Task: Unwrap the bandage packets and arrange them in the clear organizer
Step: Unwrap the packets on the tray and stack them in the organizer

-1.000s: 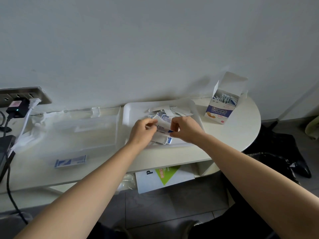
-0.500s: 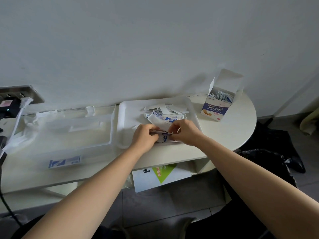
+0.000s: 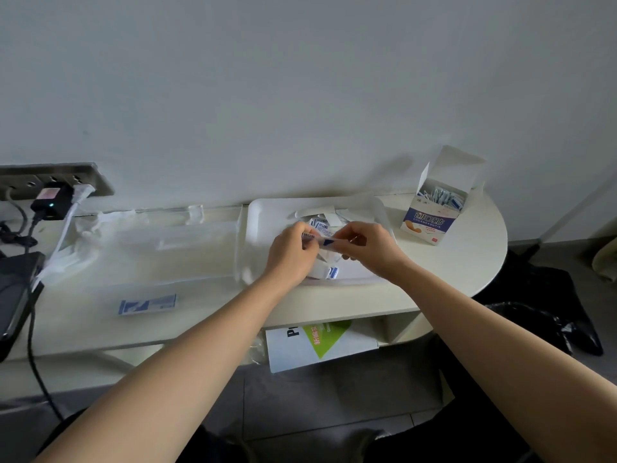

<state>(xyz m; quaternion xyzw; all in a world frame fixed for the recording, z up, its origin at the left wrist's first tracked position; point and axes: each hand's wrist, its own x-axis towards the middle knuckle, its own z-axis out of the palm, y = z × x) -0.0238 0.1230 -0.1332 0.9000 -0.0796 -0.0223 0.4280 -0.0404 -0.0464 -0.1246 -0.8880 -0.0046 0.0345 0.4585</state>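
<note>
My left hand and my right hand meet over the white tray and pinch the two ends of one white-and-blue bandage packet between them. Loose packets and torn wrapper strips lie in the tray behind and under my hands. The clear organizer sits left of the tray against the wall. One flat blue-and-white packet lies alone on the table in front of the organizer. An open bandage box with several packets inside stands to the right.
A wall socket with a black plug and cables sits at far left, above a dark device. Crumpled clear plastic lies beside the organizer. A white-and-green box rests on the shelf under the table. A black bag lies on the floor.
Both hands have lifted the packet slightly from the tray's front edge toward its middle and now hold it stretched between their fingertips. The view has shifted a little.
</note>
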